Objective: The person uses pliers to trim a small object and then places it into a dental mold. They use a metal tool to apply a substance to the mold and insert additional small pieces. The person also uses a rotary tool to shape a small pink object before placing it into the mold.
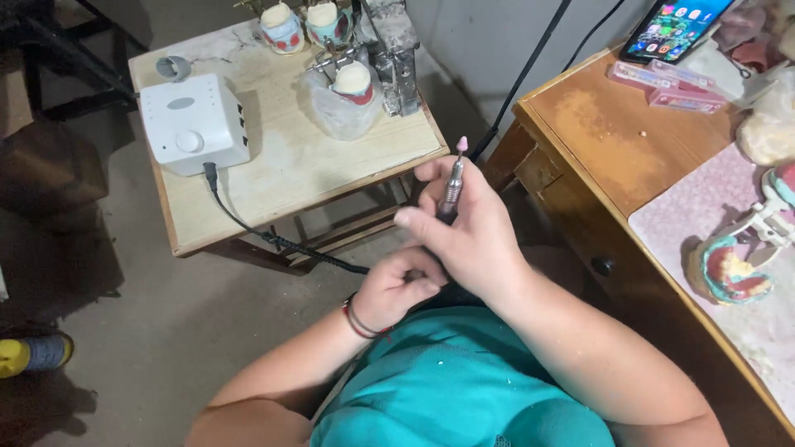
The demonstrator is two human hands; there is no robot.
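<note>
My right hand [464, 228] grips a slim rotary handpiece [453, 184] with a small pink grinding tip [462, 143] pointing up and away. My left hand [397, 290], with dark bands on the wrist, is curled just below it at the handpiece's rear end, where a black coiled cable [273, 240] comes in. The cable runs to a white control box [192, 122] with a round knob on a small wooden table [290, 178].
Dental casts on metal articulators [352, 83] stand at the small table's far side, one under clear plastic. A brown desk [613, 141] on the right holds a phone [672, 29], pink boxes [667, 87] and another cast [733, 265] on a patterned mat.
</note>
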